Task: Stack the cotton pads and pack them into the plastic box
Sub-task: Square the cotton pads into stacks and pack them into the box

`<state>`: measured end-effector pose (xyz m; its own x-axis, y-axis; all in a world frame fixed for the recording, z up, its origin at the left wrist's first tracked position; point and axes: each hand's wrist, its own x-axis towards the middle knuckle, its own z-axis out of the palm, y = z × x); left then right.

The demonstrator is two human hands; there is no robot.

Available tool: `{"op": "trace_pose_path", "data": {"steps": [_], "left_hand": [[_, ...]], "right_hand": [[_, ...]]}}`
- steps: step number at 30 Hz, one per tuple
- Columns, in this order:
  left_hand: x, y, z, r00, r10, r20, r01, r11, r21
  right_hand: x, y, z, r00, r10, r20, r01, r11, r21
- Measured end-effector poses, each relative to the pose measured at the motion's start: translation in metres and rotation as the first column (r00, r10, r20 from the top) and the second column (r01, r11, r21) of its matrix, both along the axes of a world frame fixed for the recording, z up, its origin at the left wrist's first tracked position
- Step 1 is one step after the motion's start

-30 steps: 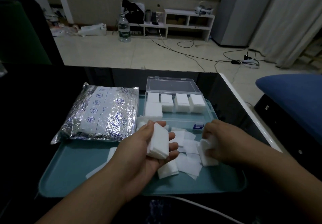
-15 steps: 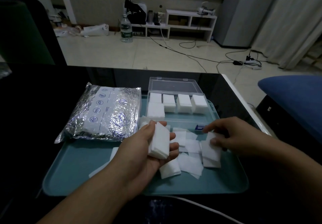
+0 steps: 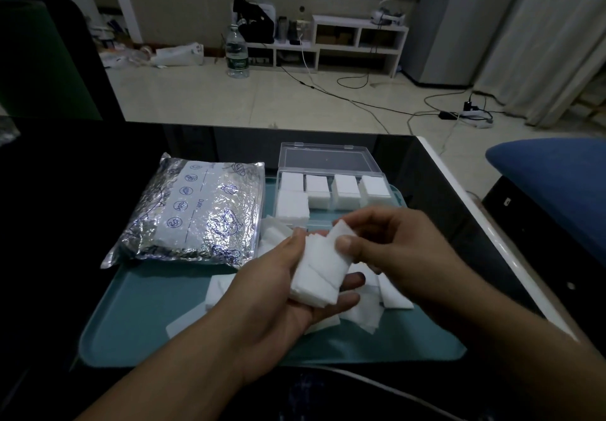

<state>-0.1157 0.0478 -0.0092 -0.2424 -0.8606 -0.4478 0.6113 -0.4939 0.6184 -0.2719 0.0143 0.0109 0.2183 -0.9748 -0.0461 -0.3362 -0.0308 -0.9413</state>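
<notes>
My left hand (image 3: 278,292) is palm up over the teal tray (image 3: 137,332) and holds a stack of white cotton pads (image 3: 314,286) between thumb and fingers. My right hand (image 3: 393,247) pinches one more cotton pad (image 3: 341,233) and lays it against the top of that stack. Loose pads (image 3: 364,315) lie scattered on the tray under and beside my hands. The clear plastic box (image 3: 328,161) stands open at the tray's far edge, lid tipped back, with stacks of pads (image 3: 347,191) in its compartments.
A silver foil bag (image 3: 193,214) lies on the tray's left part. The tray sits on a black table (image 3: 65,191) with a white right edge. A blue cushion (image 3: 551,171) is at the right. Beyond the table are floor cables, a water bottle (image 3: 236,50) and a low shelf.
My right hand lifted a pad off the tray's right side and brought it left onto the stack in my left hand. The left hand stayed in place.
</notes>
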Motion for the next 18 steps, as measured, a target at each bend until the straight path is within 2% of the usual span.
{"op": "trace_pose_path", "data": {"steps": [2,5,8,14,18], "left_hand": [[0.000,-0.001,0.001,1.000,0.000,-0.027,0.000,1.000,-0.003],[0.001,-0.002,0.000,0.998,0.037,-0.051,-0.038,0.999,-0.011],[0.001,-0.004,-0.002,0.996,0.076,-0.051,-0.077,0.997,-0.022],[0.004,-0.005,-0.007,0.997,0.074,0.016,-0.073,0.994,-0.076],[0.005,-0.005,-0.008,0.998,0.050,0.028,-0.048,0.995,-0.089]], "right_hand": [[0.004,0.001,-0.006,0.983,-0.032,-0.180,0.009,0.992,-0.128],[0.004,0.003,-0.007,0.949,0.061,-0.308,-0.109,0.984,-0.141],[0.002,0.008,-0.005,0.930,0.167,-0.328,-0.216,0.969,-0.118],[0.006,0.018,-0.011,0.903,0.176,-0.391,-0.282,0.931,-0.233],[0.009,0.022,-0.008,0.889,0.199,-0.412,-0.315,0.919,-0.236]]}}
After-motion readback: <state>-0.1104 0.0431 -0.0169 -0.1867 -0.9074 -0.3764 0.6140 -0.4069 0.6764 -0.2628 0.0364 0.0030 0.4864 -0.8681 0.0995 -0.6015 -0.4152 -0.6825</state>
